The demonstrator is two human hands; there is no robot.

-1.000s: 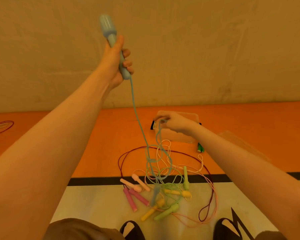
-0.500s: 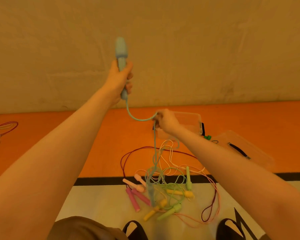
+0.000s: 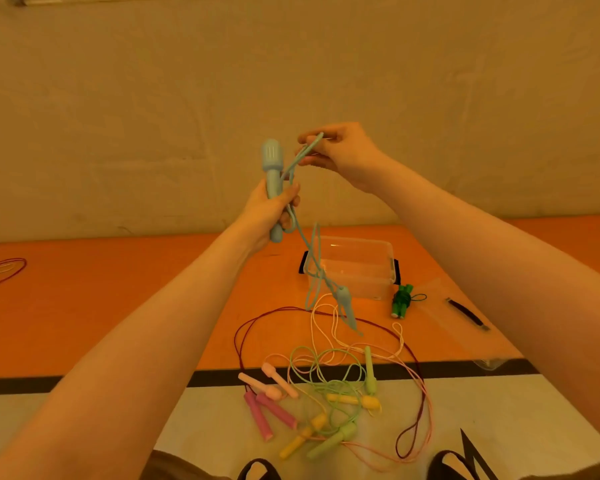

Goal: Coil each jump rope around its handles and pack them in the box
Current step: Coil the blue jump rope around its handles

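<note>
My left hand (image 3: 271, 209) grips a light blue jump-rope handle (image 3: 272, 168) upright in front of the wall. Just right of it and slightly higher, my right hand (image 3: 340, 150) pinches the blue cord (image 3: 303, 152). The cord runs down from both hands, and the second blue handle (image 3: 345, 301) dangles in the air in front of the clear plastic box (image 3: 378, 251). On the floor below lies a tangle of other ropes with pink handles (image 3: 267, 410), peach handles (image 3: 271, 381), yellow handles (image 3: 352, 400) and green handles (image 3: 369, 370).
A coiled dark green rope (image 3: 402, 299) lies right of the box. The clear lid (image 3: 454, 306) with a black clip rests further right. More loose cords (image 3: 0, 275) lie at the far left. My shoes (image 3: 447, 465) are at the bottom edge.
My left hand has come down from high up with the blue handle. My right hand rose with the cord to meet it, and the second blue handle lifted off the floor pile.
</note>
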